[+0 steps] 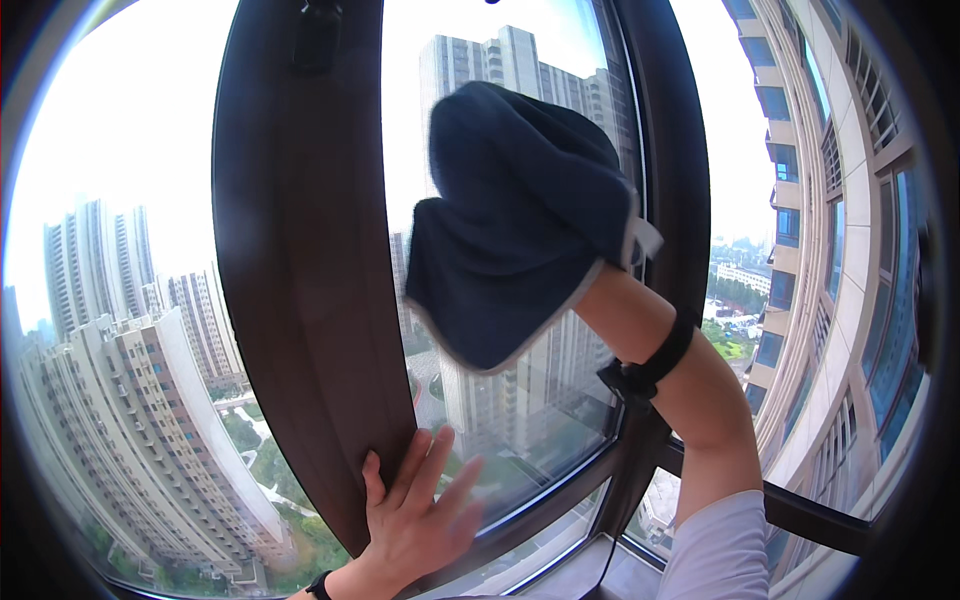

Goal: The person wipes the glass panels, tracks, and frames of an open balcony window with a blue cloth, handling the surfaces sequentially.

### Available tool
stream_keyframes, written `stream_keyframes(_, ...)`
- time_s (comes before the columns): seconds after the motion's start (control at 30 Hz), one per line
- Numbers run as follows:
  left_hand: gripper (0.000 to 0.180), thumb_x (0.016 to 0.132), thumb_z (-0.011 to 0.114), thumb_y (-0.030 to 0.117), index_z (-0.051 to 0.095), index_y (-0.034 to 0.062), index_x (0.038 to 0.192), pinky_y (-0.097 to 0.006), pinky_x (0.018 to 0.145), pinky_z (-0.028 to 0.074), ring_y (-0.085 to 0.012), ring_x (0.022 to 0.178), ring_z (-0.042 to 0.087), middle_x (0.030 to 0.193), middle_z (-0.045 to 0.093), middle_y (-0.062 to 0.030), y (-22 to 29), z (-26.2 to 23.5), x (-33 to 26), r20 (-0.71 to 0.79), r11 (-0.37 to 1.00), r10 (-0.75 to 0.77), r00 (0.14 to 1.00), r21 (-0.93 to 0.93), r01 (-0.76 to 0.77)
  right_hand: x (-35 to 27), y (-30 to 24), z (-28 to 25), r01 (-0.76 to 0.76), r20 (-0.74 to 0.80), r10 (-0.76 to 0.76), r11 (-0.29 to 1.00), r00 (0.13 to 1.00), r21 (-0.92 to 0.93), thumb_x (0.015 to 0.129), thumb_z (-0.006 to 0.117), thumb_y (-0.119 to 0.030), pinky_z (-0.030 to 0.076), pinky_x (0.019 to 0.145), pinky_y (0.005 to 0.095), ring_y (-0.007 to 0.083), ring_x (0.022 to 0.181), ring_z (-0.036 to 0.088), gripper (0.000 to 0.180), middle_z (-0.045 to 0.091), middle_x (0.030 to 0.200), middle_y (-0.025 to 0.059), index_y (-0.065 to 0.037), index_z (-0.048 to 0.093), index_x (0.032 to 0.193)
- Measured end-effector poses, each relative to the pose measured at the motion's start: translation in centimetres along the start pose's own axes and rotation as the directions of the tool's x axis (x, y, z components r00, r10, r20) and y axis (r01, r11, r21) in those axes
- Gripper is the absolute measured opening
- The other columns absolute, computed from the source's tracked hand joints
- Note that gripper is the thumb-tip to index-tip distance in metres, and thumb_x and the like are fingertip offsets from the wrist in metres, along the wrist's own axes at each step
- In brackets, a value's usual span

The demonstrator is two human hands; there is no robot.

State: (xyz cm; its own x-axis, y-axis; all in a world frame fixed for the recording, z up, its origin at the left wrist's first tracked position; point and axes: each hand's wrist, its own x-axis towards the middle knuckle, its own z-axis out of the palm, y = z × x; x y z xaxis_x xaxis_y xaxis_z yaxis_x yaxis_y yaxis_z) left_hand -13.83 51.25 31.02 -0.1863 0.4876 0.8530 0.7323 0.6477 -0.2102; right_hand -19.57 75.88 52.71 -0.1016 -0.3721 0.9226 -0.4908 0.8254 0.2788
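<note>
A dark blue cloth (515, 220) with a pale edge and a small white tag is spread against the window pane (520, 420), its upper part folded over. My right hand is under the cloth and holds it to the glass; its fingers are hidden, and only the wrist (612, 305) shows below the hem. My left hand (415, 520) lies low on the dark brown window frame (300, 250), with fingers spread. Its thumb side rests on the frame, and the outer fingers, slightly blurred, reach over the lower part of the pane.
A dark upright post (675, 130) borders the pane on the right, and a lower rail (540, 515) runs beneath it. A dark latch-like fitting (318, 35) sits at the top of the brown frame. Tall buildings (140, 400) stand outside, far below and beyond the glass.
</note>
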Motion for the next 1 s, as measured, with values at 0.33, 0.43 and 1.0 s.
stream_keyframes(0.33,0.033,0.079,0.058,0.041,0.068,0.0267,0.107,-0.056,0.11,0.008,-0.0217,0.128,0.046,0.135,0.052,-0.0047,3.2,1.1,1.7,-0.05,0.975,-0.006,0.999,0.219,0.017,17.8,8.3,-4.4,-0.072,-0.215,-0.094,0.753,0.972,-0.654,0.094,0.048,-0.045,0.041,0.1,0.0395,0.0275,0.115,0.054,0.047,0.056,0.124,0.0147,-0.01,0.052,0.126)
stream_keyframes(0.43,0.036,0.085,0.058,0.035,0.062,0.0218,0.118,-0.053,0.107,0.022,-0.0195,0.126,0.046,0.132,0.054,-0.0045,4.0,-0.5,1.5,-0.007,0.988,-0.037,0.999,0.152,0.037,17.2,13.0,-7.4,-0.242,-0.343,-0.007,0.694,0.939,-0.678,0.093,0.049,-0.045,0.041,0.1,0.0395,0.0274,0.115,0.054,0.046,0.057,0.123,0.0146,-0.011,0.054,0.124)
stream_keyframes(1.0,0.039,0.084,0.058,0.04,0.061,0.0254,0.12,-0.055,0.11,0.007,-0.0209,0.133,0.04,0.141,0.047,-0.0027,4.2,1.8,0.7,0.046,0.988,-0.023,0.999,0.151,0.016,20.8,7.5,-6.1,0.104,-0.086,-0.223,0.717,0.971,-0.689,0.094,0.049,-0.046,0.047,0.09,0.0355,0.0275,0.102,0.06,0.041,0.063,0.108,0.0129,-0.009,0.062,0.106)
